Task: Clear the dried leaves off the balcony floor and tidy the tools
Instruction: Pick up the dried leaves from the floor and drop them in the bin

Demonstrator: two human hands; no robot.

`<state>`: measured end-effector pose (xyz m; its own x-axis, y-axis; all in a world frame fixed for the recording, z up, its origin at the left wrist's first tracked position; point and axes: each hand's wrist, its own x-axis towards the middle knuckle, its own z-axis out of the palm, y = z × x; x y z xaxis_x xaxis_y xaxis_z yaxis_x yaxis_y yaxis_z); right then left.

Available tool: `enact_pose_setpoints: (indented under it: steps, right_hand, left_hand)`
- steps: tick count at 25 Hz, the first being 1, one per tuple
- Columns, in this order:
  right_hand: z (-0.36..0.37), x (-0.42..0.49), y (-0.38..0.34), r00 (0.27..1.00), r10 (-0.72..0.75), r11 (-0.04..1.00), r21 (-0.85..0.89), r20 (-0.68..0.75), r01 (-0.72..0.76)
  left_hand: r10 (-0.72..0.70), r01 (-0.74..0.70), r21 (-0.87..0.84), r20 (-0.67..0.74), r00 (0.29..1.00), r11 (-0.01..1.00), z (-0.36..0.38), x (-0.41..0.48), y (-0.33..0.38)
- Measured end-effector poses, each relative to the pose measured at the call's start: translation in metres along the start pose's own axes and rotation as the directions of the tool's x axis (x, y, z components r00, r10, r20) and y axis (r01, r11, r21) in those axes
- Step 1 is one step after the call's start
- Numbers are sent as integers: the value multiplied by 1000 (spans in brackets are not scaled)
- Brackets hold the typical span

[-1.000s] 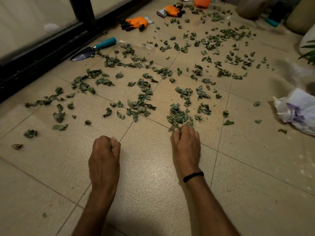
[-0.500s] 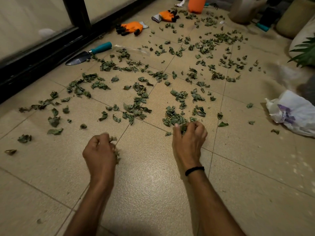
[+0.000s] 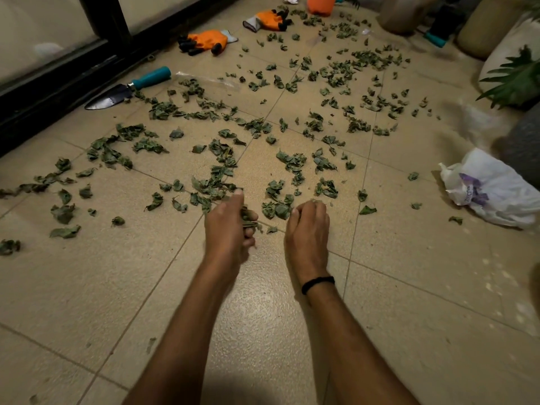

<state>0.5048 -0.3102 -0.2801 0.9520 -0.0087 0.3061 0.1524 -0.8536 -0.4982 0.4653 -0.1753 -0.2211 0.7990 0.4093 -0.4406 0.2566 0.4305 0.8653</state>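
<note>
1. The left hand (image 3: pixel 226 229) has moved off bare tile, forward and towards 2 o'clock. It now sits at the near edge of the dried leaves (image 3: pixel 279 210), close beside the right hand (image 3: pixel 306 232).
2. Left hand: the fingers are curled round a small wad of leaves, and the thumb reaches ahead to 12 o'clock, towards the next cluster.
3. Right hand: it has barely shifted. The fingers are tucked under with the knuckles up, and leaf scraps show at the fingertips. How much lies in the palm I cannot tell.
4. My reading is that both hands are gathering by the handful. The near floor (image 3: pixel 263 317) is almost bare, so clearing has only begun at the front edge.
5. The leaves lie in a broad band from 8 o'clock to 1 o'clock of the hands. It is thickest just ahead of them.
6. The trowel (image 3: pixel 128 88) lies flat at 10 o'clock, by the dark door frame. Its long axis runs from 8 to 2 o'clock, with the blade tip pointing to 8 and the teal handle to 2.
7. Two orange gloves (image 3: pixel 207 41) lie at 12 o'clock, well apart from the hands, and are not yet tidied.
8. A white bag (image 3: pixel 493 194) lies at 3 o'clock and is probably where the leaves will go.
</note>
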Motion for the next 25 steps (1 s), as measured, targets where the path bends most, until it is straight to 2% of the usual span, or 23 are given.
enact_pose_setpoints:
  steps: [1, 2, 3, 4, 6, 7, 8, 9, 11, 13, 14, 16, 18, 20, 21, 22, 23, 25]
  right_hand:
    - [1, -6, 0, 998, -49, 999, -4, -29, 48]
    - [0, -9, 0, 998, -33, 999, 24, -49, 34]
    - [-1, -10, -1, 996, 54, 996, 80, -71, -48]
    - [-3, -9, -4, 983, 158, 978, 152, -91, -143]
    - [-4, -6, -4, 956, 270, 927, 298, -112, -227]
    - [-5, -5, -3, 951, 288, 907, 353, -115, -232]
    - [-6, -5, -2, 953, 278, 899, 381, -117, -215]
    - [-7, -6, -2, 963, 247, 903, 385, -110, -188]
    - [-6, -6, 1, 988, 149, 939, 316, -30, -132]
    - [-3, -6, 2, 993, 74, 983, 160, 87, -87]
    - [-1, -7, 3, 993, 44, 996, 72, 111, -52]
    - [2, -7, 3, 999, -20, 1000, -7, 50, 21]
    - [-1, -10, 4, 999, -27, 995, 92, -35, 30]
    - [-7, -6, 4, 991, 131, 923, 370, -38, -108]
    - [-9, -6, 4, 982, 189, 881, 447, -30, -156]
    - [-9, -6, 3, 977, 214, 871, 458, -24, -180]
    - [-8, -6, 3, 976, 219, 874, 444, 0, -196]
    - [-6, -6, 0, 984, 169, 915, 362, 57, -178]
  left_hand:
    - [204, -182, 293, -45, 978, 939, 6, 5, -9]
    - [384, -325, 532, -1, 923, 782, 12, 10, -18]
    - [487, -401, 697, 85, 869, 595, 18, 14, -27]
    - [532, -420, 807, 159, 831, 415, 25, 17, -36]
    - [577, -375, 921, 249, 778, 108, 34, 20, -55]
    - [586, -344, 939, 280, 760, -2, 35, 21, -64]
    - [591, -325, 943, 300, 749, -67, 34, 20, -70]
    - [597, -319, 945, 299, 745, -76, 31, 20, -74]
    - [624, -340, 940, 271, 732, -10, 27, 18, -76]
    - [666, -390, 915, 225, 711, 107, 25, 13, -71]
    - [673, -398, 895, 169, 720, 201, 23, 8, -67]
    - [628, -369, 815, 9, 778, 447, 14, 1, -60]
    - [500, -323, 612, -138, 855, 722, -2, -2, -51]
    - [286, -217, 272, -248, 926, 938, -18, -4, -42]
    - [155, -140, 71, -283, 946, 988, -24, -5, -37]
    - [30, -68, -121, -296, 955, 990, -30, -6, -32]
    - [-72, -10, -273, -288, 955, 962, -35, -8, -27]
    - [-189, 64, -446, -243, 951, 893, -45, -14, -21]
